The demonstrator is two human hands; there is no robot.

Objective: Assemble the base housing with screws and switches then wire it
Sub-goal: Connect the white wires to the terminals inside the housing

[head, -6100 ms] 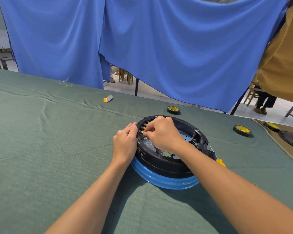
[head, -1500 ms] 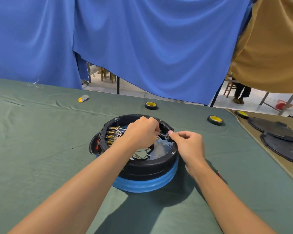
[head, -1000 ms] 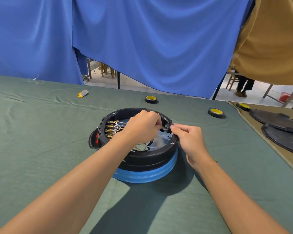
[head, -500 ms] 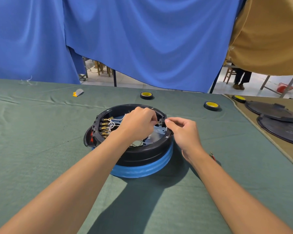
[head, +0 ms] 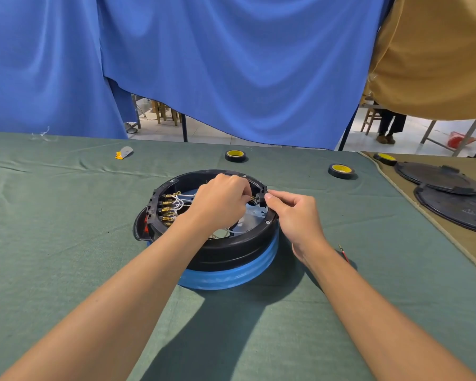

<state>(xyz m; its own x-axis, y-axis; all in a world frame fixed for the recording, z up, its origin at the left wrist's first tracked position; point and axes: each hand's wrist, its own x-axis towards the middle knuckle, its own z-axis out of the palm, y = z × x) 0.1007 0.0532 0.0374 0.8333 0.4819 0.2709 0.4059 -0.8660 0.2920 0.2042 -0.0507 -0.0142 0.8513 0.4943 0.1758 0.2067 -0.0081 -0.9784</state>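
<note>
Black base housing (head: 231,251) on blue ring | L fingers (head: 241,199) pinch brass terminal | R fingers (head: 270,198) pinch switch at rim

Bare green cloth (head: 66,243) around housing (head: 231,248); tape rolls (head: 340,170) beyond.

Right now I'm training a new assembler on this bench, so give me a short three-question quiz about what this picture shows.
1. True or false: the round black base housing sits on a blue ribbed ring.
2. How many yellow-cored black tape rolls lie on the green cloth: A one, B two, C four?
3. Fill in: the left hand and right hand meet at a small black switch on the housing's ____ rim.

Key: 1 true. 2 B, one behind the housing, one to its right; a third lies on the tan cloth. 3 right.
</note>
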